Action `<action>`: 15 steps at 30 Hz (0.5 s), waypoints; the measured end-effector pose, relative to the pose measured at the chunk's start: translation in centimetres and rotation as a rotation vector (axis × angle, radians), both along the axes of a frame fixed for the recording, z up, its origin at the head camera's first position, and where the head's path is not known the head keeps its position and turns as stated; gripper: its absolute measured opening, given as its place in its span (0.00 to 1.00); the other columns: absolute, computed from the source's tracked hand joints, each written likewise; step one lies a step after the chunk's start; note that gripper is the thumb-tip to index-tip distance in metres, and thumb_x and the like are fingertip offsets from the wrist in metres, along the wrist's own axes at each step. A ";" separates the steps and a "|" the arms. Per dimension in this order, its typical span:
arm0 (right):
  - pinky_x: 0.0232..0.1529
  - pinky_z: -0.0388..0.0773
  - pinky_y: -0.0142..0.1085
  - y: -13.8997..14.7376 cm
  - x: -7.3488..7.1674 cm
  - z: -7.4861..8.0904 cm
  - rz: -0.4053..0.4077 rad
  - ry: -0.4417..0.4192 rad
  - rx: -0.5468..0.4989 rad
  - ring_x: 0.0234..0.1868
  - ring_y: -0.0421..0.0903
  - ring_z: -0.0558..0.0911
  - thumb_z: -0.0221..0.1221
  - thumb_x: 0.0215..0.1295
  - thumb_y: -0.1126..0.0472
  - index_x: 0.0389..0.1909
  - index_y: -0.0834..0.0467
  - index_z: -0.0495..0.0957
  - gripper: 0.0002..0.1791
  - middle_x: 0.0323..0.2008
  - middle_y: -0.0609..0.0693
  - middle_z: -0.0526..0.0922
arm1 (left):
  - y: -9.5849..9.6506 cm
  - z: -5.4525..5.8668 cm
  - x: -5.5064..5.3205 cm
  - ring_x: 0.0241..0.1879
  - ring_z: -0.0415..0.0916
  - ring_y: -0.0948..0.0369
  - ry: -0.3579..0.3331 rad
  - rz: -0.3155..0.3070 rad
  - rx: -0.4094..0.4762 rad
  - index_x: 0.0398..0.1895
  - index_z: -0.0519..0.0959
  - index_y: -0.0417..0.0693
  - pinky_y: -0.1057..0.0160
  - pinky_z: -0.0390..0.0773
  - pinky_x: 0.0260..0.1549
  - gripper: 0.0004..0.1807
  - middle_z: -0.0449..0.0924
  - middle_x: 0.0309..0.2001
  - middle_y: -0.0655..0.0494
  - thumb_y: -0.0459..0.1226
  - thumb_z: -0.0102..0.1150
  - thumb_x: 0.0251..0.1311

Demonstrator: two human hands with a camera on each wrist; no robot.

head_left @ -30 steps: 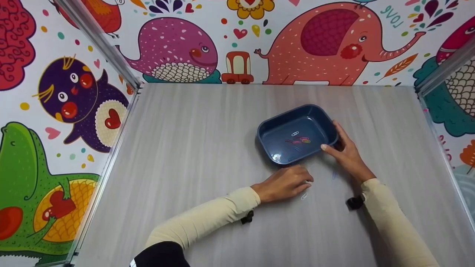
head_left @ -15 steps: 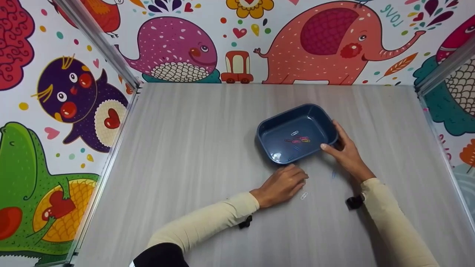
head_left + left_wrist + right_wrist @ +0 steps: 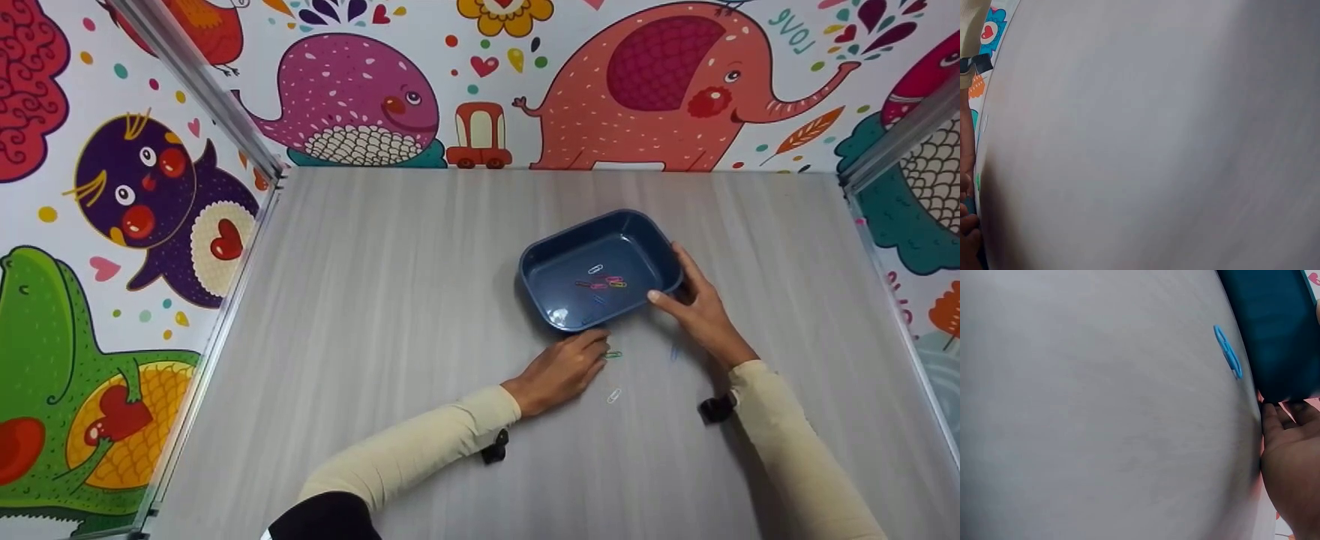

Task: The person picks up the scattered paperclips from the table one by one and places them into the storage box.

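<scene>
A dark blue plastic tray point(image 3: 540, 307) stands on the table, with several coloured paper clips point(image 3: 598, 286) lying on its floor. My right hand point(image 3: 705, 319) grips its right near corner, thumb at the rim and fingers along the outer side. My left hand point(image 3: 559, 375) is at the table just in front of the near wall, its fingers bent. By its fingertips is a green paper clip point(image 3: 614, 355); whether they pinch it is unclear. Nearer to me lies a white paper clip point(image 3: 614, 395). A blue paper clip point(image 3: 1228, 352) lies beside the tray in the right wrist view.
The light wood-grain table point(image 3: 390, 300) is bounded by cartoon-printed walls point(image 3: 360, 97) at the back and sides. Metal rails point(image 3: 217, 330) run along the side edges. Small black wrist cameras point(image 3: 718, 409) hang under both sleeves.
My left hand has moved slightly left, along the tray's near side, and the green paper clip has come into view at its fingertips. My right hand and the tray have stayed in place.
</scene>
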State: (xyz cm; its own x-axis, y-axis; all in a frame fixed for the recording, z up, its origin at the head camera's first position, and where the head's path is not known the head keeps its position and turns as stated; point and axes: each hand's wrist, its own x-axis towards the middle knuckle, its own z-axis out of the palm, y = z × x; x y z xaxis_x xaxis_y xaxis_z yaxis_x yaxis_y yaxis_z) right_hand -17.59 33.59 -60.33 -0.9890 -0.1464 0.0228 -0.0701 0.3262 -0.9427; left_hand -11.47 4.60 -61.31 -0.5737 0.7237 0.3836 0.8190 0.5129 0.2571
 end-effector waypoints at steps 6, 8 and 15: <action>0.78 0.60 0.34 0.0 0.0 0.0 0.007 -0.007 -0.008 0.87 0.60 0.55 0.68 0.78 0.60 0.92 0.46 0.46 0.52 0.90 0.53 0.48 | 0.0 -0.1 0.0 0.61 0.85 0.56 0.061 0.006 -0.071 0.60 0.86 0.37 0.68 0.80 0.62 0.13 0.83 0.63 0.46 0.34 0.59 0.82; 0.81 0.58 0.40 0.0 0.0 0.0 0.002 -0.009 -0.001 0.87 0.60 0.55 0.69 0.78 0.59 0.92 0.45 0.46 0.53 0.90 0.53 0.49 | 0.1 0.0 0.1 0.59 0.84 0.58 0.147 0.012 -0.135 0.59 0.86 0.38 0.69 0.80 0.61 0.13 0.83 0.61 0.48 0.32 0.58 0.81; 0.83 0.54 0.59 -0.1 0.0 0.1 -0.009 -0.020 0.015 0.87 0.60 0.55 0.70 0.77 0.58 0.92 0.44 0.46 0.53 0.90 0.51 0.48 | 0.4 0.1 0.3 0.52 0.80 0.62 0.406 0.053 -0.285 0.53 0.89 0.45 0.71 0.84 0.46 0.13 0.85 0.52 0.55 0.29 0.58 0.75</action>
